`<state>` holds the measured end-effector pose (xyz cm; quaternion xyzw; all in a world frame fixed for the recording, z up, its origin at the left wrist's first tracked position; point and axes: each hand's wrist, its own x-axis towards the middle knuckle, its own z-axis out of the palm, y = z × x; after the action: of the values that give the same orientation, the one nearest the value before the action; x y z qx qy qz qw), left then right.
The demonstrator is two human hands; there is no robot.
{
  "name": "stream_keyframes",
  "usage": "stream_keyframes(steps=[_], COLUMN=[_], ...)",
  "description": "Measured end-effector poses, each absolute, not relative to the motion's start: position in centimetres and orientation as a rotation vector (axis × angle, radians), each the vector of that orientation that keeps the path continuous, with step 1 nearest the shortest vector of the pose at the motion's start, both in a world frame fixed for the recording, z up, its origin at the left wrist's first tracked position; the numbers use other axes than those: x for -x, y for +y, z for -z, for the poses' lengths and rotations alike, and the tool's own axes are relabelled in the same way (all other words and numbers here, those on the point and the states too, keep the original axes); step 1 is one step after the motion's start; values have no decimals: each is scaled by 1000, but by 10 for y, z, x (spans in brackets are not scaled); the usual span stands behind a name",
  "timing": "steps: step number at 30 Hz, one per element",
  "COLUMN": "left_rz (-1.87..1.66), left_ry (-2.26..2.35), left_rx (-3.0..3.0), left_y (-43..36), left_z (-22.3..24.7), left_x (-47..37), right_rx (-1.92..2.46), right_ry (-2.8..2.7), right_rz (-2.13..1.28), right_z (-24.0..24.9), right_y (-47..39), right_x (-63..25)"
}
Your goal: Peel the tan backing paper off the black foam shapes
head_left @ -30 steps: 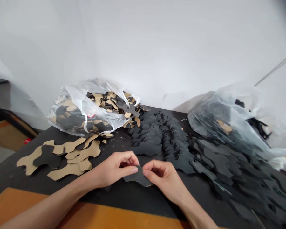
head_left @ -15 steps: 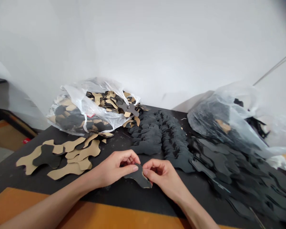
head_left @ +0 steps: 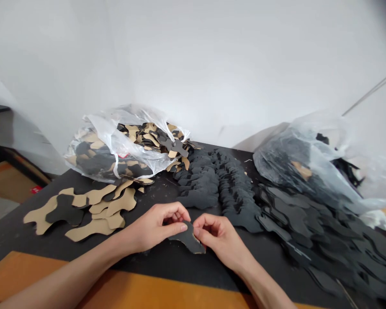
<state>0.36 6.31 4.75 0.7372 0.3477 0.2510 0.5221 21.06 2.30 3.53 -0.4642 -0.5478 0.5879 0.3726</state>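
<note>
Between my hands is a dark grey, wavy-edged flat piece (head_left: 190,241) with a tan edge. My left hand (head_left: 165,225) pinches its upper left side between thumb and fingers. My right hand (head_left: 214,234) grips the right edge, thumb and fingertips pressed together there; a little red shows by these fingers. Just beyond the hands, black cut-out pieces (head_left: 199,182) lie overlapped in two rows. Left of my left hand, tan cut-out pieces (head_left: 94,227) are spread loosely, with a dark one (head_left: 66,210) among them.
A clear plastic bag (head_left: 96,161) spilling tan and dark pieces stands at the back left. Another plastic bag (head_left: 283,159) with dark contents is at the back right. Loose black pieces (head_left: 309,219) pile up on the right. An orange-brown strip (head_left: 141,289) runs along the near edge.
Both hands keep their hold on the dark grey piece, and my right hand has shifted very slightly. The view has moved a little; the piles look the same.
</note>
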Motion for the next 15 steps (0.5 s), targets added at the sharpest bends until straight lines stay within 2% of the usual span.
stream_keyframes(steps=[7,15], left_rz=[-739,-910], left_ry=[626,548], left_rx=[-2271,-2401], left_y=[62,58], left_z=[-44,-45], left_x=[1,-1], right_rx=[1194,1223], right_ry=[-1342,-1369], right_rz=[-1599,-1552], right_z=[-38,-37], right_y=[20,21], right_x=[-208,-204])
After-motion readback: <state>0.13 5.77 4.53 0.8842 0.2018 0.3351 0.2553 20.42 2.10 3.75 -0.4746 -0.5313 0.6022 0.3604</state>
